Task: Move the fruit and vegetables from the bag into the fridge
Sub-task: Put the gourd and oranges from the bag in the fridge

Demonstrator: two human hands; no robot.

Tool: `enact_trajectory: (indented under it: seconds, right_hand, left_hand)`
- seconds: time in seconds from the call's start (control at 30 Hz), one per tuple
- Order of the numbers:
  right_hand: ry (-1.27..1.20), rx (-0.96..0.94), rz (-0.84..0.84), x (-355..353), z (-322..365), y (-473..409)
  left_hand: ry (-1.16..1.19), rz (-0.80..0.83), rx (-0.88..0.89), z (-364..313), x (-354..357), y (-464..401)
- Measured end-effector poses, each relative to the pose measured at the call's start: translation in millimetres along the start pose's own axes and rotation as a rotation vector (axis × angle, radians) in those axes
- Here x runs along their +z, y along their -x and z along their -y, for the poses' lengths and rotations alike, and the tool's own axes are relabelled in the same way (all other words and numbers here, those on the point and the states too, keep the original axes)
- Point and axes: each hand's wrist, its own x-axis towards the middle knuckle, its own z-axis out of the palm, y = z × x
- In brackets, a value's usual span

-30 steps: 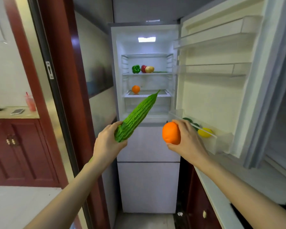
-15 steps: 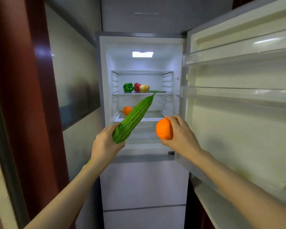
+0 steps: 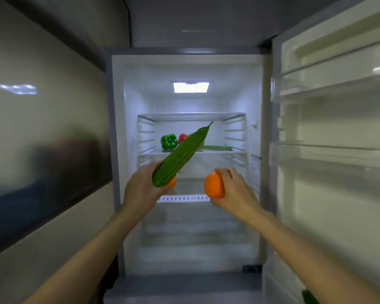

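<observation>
Second orange (image 3: 173, 182) (mostly behind gourd (image 3: 180, 155))

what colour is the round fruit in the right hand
Orange: the round fruit in the right hand shows plainly in the head view.

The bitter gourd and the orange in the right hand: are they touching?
Apart. In the head view, open fridge interior shows between the bitter gourd, held by the left hand, and the orange, held by the right hand.
</observation>
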Motion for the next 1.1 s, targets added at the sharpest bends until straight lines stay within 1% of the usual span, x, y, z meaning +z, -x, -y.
enact_trajectory:
  seconds: [0.2, 0.37, 0.5, 0.67, 0.83, 1.0, 1.1]
  right_hand:
    - [0.006, 0.056, 0.079, 44, -47, -66]
    - [0.028, 0.113, 0.143, 75, -73, -104]
    - [0.016, 0.141, 0.157, 93, -83, -127]
    - [0.002, 0.133, 0.125, 104, -90, -150]
    - [0.039, 0.139, 0.1, 108, -100, -168]
    - [0.05, 0.167, 0.132, 116, -108, -179]
    - [0.061, 0.181, 0.143, 120, -112, -182]
  left_hand:
    - [-0.102, -0.003, 0.059, 33, 53, -83]
    - [-0.156, 0.024, 0.117, 47, 78, -131]
    - [-0.229, 0.116, 0.191, 61, 87, -174]
    - [-0.365, 0.24, 0.234, 78, 99, -217]
    - [-0.417, 0.351, 0.2, 102, 117, -247]
    - [-0.348, 0.465, 0.195, 120, 133, -263]
    - [-0.377, 0.498, 0.174, 129, 143, -266]
